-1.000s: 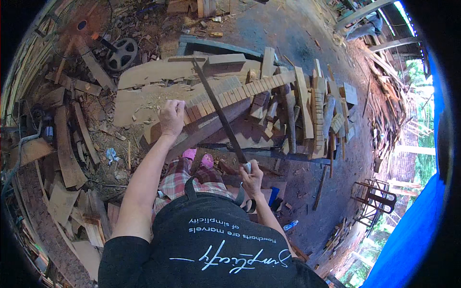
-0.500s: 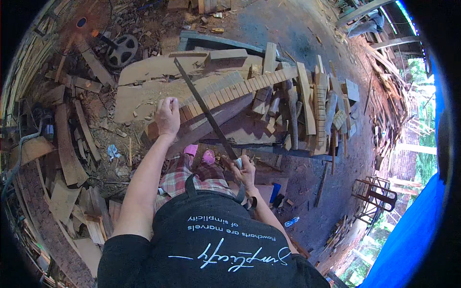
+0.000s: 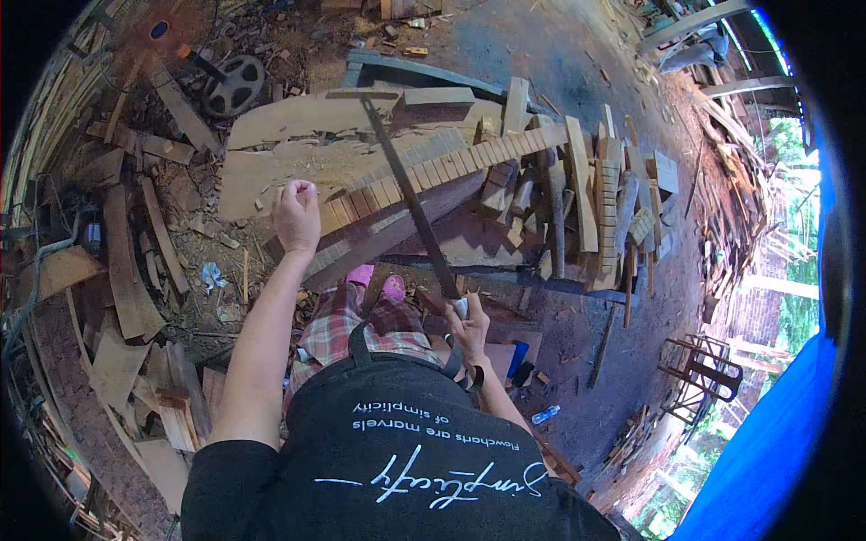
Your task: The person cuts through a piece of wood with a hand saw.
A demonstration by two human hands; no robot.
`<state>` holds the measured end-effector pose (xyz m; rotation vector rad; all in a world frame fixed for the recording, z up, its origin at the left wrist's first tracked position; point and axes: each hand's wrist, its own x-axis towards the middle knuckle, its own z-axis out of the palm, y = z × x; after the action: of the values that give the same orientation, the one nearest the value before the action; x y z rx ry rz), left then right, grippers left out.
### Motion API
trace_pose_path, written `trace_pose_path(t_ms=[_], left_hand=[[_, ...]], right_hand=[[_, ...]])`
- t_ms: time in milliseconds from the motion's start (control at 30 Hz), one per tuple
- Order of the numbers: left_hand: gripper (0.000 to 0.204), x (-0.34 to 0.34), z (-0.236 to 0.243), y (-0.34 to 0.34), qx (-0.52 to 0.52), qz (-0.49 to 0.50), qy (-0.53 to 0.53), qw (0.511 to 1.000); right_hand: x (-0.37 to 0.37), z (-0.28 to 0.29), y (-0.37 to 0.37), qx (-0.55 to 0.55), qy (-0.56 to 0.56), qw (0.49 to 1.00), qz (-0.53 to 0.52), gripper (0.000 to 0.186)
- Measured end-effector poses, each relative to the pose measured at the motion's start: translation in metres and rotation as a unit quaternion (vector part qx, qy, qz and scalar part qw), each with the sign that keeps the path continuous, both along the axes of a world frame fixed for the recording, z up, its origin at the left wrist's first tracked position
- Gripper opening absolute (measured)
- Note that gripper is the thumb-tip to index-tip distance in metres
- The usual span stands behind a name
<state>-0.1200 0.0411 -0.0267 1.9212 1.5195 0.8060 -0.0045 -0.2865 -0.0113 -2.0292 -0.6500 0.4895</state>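
My right hand [image 3: 470, 326] grips the pale handle of a long handsaw [image 3: 413, 203]. The dark blade points away from me and crosses over a long wooden strip [image 3: 437, 169] with evenly spaced cuts along it. I cannot tell whether the teeth touch the wood. My left hand [image 3: 297, 216] is closed, fingers curled, beside the near left end of that strip. What it holds, if anything, is hidden. Under the strip lies a thick dark timber [image 3: 397, 230], resting on a broad rough-edged wooden slab [image 3: 262, 171].
More cut wooden pieces [image 3: 577, 185] are heaped to the right on the slab. A fan [image 3: 161, 32] and a spoked wheel [image 3: 236, 86] stand at far left. Scrap boards [image 3: 122, 261] lie on the left. A metal rack [image 3: 702, 368] and a blue tarp [image 3: 767, 451] are at right.
The saw has shifted right across the strip, and its blade points more straight ahead. My left hand has moved slightly left, still closed. The view has shifted a little.
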Motion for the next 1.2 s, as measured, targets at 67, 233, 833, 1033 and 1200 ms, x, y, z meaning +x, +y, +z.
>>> trace_pose_path(t_ms=[67, 233, 833, 1033, 1200], left_hand=[[0.015, 0.006, 0.004, -0.005, 0.049, -0.055, 0.035, 0.997], [0.017, 0.038, 0.008, -0.022, 0.088, -0.107, 0.064, 0.988], [0.032, 0.128, -0.035, -0.03, 0.002, -0.091, 0.265, 0.96], [0.033, 0.133, -0.032, -0.029, -0.042, -0.077, 0.318, 0.944], [0.033, 0.136, -0.024, -0.03, -0.043, -0.065, 0.312, 0.947]], right_hand=[[0.0, 0.003, 0.001, -0.012, 0.011, 1.0, -0.011, 0.021], [-0.001, 0.007, 0.003, -0.002, 0.031, 0.998, -0.046, 0.018], [0.01, 0.023, 0.034, -0.006, -0.07, 0.998, -0.006, 0.02], [0.014, 0.014, 0.043, -0.016, -0.038, 0.999, 0.006, 0.022], [0.015, 0.015, 0.045, -0.051, -0.072, 0.996, 0.018, 0.022]])
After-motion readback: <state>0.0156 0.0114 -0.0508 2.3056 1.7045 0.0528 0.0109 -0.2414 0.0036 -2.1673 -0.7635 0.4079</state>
